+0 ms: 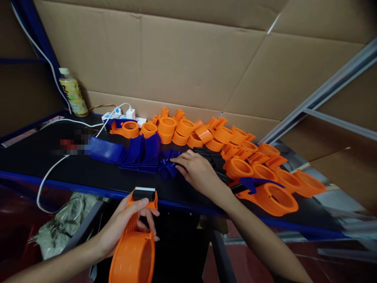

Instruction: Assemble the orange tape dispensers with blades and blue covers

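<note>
My left hand [126,220] is closed around the neck of an orange tape dispenser [129,255], held in front of the table edge. A black roller and a white toothed blade [145,189] sit at its upper end, and its ring points down. Over the table, my right hand [196,169] reaches to a small pile of blue plastic parts [167,167], fingertips touching it. Its fingers are bent together; whether a part is between them cannot be made out. Black rollers [213,159] lie just behind this hand, partly hidden by it.
Many orange dispensers [238,167] crowd the table's back and right. Stacks of blue flat pieces [134,153] stand left of the pile. A power strip [141,120] with white cables and a drink bottle [73,94] are at the back left. A cardboard wall [176,59] rises behind.
</note>
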### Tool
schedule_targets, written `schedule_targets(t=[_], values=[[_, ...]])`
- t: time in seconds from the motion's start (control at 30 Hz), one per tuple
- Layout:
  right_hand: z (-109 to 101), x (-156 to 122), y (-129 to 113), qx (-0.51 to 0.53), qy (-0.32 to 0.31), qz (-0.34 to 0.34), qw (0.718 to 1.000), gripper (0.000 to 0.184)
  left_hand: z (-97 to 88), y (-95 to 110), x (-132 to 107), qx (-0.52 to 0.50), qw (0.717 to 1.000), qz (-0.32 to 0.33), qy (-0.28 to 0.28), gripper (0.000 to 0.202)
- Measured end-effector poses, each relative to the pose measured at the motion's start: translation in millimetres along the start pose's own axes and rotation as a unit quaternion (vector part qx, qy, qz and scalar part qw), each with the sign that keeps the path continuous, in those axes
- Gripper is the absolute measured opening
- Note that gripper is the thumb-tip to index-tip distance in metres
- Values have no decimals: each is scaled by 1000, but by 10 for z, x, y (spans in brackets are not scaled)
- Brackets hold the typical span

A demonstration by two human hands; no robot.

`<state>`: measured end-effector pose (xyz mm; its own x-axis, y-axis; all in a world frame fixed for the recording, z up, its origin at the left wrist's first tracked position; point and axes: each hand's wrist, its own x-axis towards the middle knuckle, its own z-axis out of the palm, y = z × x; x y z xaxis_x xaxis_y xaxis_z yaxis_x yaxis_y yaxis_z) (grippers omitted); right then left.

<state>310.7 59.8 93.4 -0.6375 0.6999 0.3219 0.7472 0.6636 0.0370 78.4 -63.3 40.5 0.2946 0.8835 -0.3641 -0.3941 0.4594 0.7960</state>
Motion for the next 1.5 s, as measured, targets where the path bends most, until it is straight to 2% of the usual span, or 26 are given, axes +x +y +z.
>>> schedule_targets(t=[0.17,0.3,0.4,0.47,0.6,0.77,0.87,1.0,1.1,1.17,1.23,1.37,1.5], values=[[50,21,-37,-25,22,-9,999,19,13,-1,6,-7,1000,-1,1,23],[7,1,-41,0,91,-2,996,21,-26,-4,-5,-8,1000,11,-22,28],[-92,-46,-72,84,168,12,982,20,-58,27,-22,-14,999,25,-38,36],[-180,-96,-147,174,194,22,965,17,-61,54,-34,-18,999,25,-37,41],[-273,-202,-448,321,151,46,934,15,-29,54,-38,-47,999,-1,-27,44],[-141,-266,-815,411,119,53,902,15,-31,7,7,-112,993,-22,-23,34],[-74,-268,-851,457,91,33,884,21,-66,26,39,-128,990,-18,-50,36],[-78,-269,-737,480,43,-10,876,32,-109,48,63,-147,985,-44,-73,39],[-85,-290,-654,475,6,-54,879,38,-138,37,66,-152,983,-71,-76,40],[-72,-312,-630,453,-1,-55,890,41,-153,27,62,-137,985,-81,-73,39],[-51,-331,-631,429,15,-51,902,42,-156,20,57,-119,987,-84,-69,39],[-12,-349,-661,375,89,-56,921,38,-109,16,42,-88,992,-68,-57,37],[2,-392,-699,306,106,-79,943,35,-38,7,13,-72,994,-59,-50,35]])
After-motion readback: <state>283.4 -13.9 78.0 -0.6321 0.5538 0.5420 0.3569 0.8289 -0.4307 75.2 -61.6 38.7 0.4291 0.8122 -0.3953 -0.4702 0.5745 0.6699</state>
